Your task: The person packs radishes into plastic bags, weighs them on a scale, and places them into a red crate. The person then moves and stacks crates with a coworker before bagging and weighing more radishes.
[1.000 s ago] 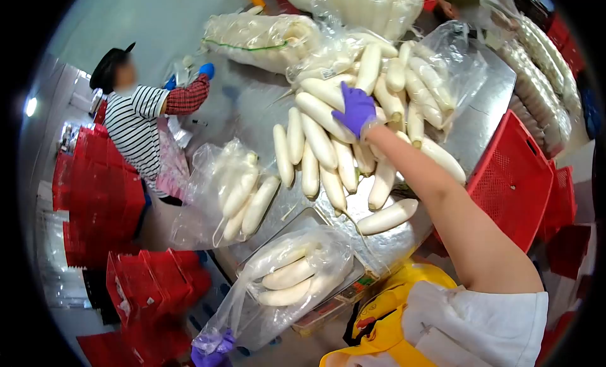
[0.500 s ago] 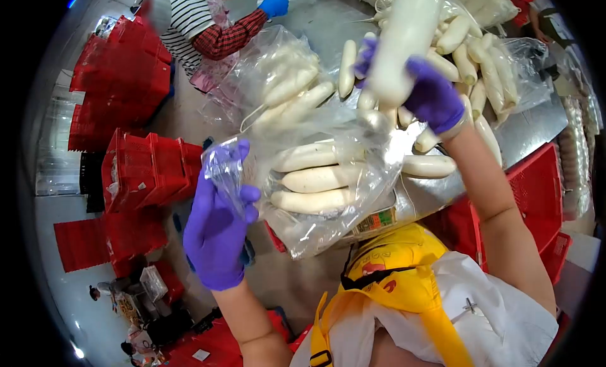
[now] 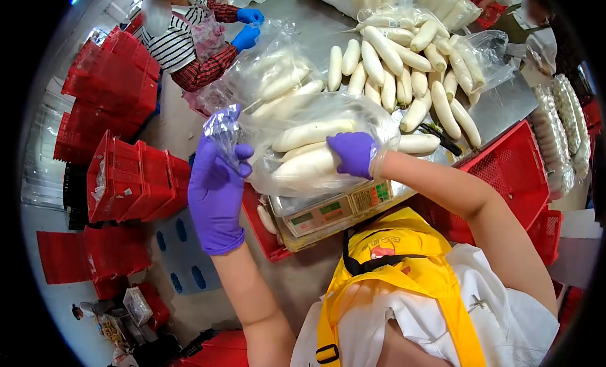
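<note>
Holding the clear bag (image 3: 257, 179) by its left edge in the curled left hand (image 3: 218, 190), apparently to keep the mouth spread. Grasping a white radish (image 3: 306, 165) with the right hand (image 3: 355, 153), seemingly inside the bag, lengthwise, likely for a snug fit. Resting the bag on the near scale (image 3: 317, 217), apparently for support; with loose radishes (image 3: 383, 49) heaped far right, within reach.

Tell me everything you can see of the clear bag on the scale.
The clear bag is thin, glossy, wrinkled film, apparently plastic, lying over the scale. At least three long white radishes show inside, roughly side by side. The left hand holds its bunched left edge; the right hand grasps a radish at the bag's right, apparently inside it.
</note>
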The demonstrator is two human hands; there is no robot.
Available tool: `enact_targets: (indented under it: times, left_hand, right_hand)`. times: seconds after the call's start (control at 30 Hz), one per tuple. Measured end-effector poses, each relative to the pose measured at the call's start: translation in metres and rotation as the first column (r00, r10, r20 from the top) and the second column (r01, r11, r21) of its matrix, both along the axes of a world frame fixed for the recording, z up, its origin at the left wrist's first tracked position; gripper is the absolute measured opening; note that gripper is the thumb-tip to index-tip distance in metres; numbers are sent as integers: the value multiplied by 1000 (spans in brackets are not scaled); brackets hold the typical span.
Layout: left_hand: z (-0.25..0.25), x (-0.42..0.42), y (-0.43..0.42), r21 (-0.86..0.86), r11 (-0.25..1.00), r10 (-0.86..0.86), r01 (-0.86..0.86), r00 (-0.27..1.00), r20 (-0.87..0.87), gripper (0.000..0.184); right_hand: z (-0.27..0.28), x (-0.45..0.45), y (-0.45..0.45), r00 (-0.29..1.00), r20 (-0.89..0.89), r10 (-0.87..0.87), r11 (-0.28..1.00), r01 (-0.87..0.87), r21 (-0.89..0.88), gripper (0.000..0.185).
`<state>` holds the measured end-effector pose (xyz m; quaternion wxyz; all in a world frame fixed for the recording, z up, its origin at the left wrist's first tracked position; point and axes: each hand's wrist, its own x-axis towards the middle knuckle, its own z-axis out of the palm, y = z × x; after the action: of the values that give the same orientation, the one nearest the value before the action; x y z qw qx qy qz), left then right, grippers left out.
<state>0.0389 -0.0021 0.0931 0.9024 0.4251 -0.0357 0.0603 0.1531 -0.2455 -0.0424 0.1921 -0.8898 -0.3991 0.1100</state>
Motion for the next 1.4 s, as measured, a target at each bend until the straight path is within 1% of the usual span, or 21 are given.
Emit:
enact_targets:
  times: [0.03, 0.13, 0.2, 0.23, 0.3, 0.37, 0.47, 0.6, 0.73, 0.8, 0.87, 0.93, 0.97, 1.03, 1.1, 1.13, 1.2, 1.23, 1.3, 1.33, 1.4]
  left_hand:
    - [5, 0, -6, -2, 1000, -2, 2, 1000, 1, 42]
    - [11, 2, -15, 346, 938, 32, -26, 999, -10, 43]
    - [6, -1, -17, 530, 834, 174, -154, 985, 12, 39]
    - [4, -4, -17, 693, 673, 290, -257, 954, 72, 35]
    - [2, -13, -9, 711, 642, 336, -286, 939, 74, 31]
    - [-5, -22, 9, 832, 342, 504, -436, 833, 229, 31]
    - [-1, -31, 18, 747, 234, 571, -622, 710, 412, 39]
    - [9, -41, 0, 749, -11, 502, -663, 644, 577, 71]
    - [13, -38, -48, 809, -197, 400, -554, 708, 582, 73]
    - [2, -15, -63, 524, -715, 173, -463, 609, 774, 85]
    - [-30, 12, -51, 278, -848, 46, -452, 459, 887, 65]
    - [-38, 14, -35, 739, -621, 371, -262, 731, 572, 45]
    - [-42, 10, -31, 878, -367, 508, -307, 725, 465, 33]
    - [-41, -2, -20, 804, 481, 431, -349, 893, 130, 16]
    - [-22, -4, -19, 646, 683, 341, -340, 931, 130, 20]
    - [-13, -2, -35, 650, 689, 309, -322, 941, 138, 20]
    - [-2, -1, -73, 732, 424, 441, -533, 828, 347, 42]
    - [-7, 10, -79, 778, -78, 268, -623, 739, 618, 75]
    - [-4, 25, -117, 710, -374, 134, -597, 722, 679, 95]
    - [-5, 33, -123, 702, -364, 121, -612, 716, 687, 95]
    - [-22, 51, -125, 582, -789, 274, -199, 733, 622, 107]
  right_hand:
    - [7, 0, -3, 1000, 20, -23, 988, 26, -152, 65]
    - [29, 1, -21, 989, 147, -16, 915, 74, -397, 44]
    - [57, -5, -39, 999, 38, -19, 876, 35, -481, 43]
    - [69, -16, -53, 988, 147, 39, 940, 14, -341, 52]
    - [98, -38, -70, 989, 143, 30, 997, -20, -74, 56]
    - [117, -54, -81, 986, 147, -83, 979, 53, 199, 45]
    - [127, -63, -94, 862, 358, -359, 804, 91, 587, 41]
    - [159, -94, -97, 730, 304, -612, 746, 405, 529, 50]
    - [160, -118, -51, 735, 469, -490, 825, 218, 521, 68]
    - [130, -108, -22, 639, 642, -423, 886, 144, 441, 90]
    - [100, -93, -5, 694, 618, -369, 929, 301, 217, 104]
    - [56, -65, -29, 628, 646, -434, 862, 499, 94, 89]
    - [39, -54, -47, 539, 689, -485, 808, 578, 115, 85]
    - [30, -50, -90, 535, 644, -547, 732, 679, 58, 81]
    - [38, -44, -124, 646, 495, -581, 743, 670, -2, 62]
    - [44, -45, -129, 678, 426, -599, 790, 589, 172, 52]
    - [48, -54, -117, 722, 310, -619, 766, 465, 444, 38]
    - [54, -54, -106, 728, 270, -630, 727, 430, 535, 33]
    - [69, -55, -90, 776, 269, -571, 680, 263, 685, 31]
    - [76, -56, -86, 811, 222, -541, 668, 254, 700, 28]
    - [89, -61, -88, 879, 7, -477, 609, 325, 723, 21]
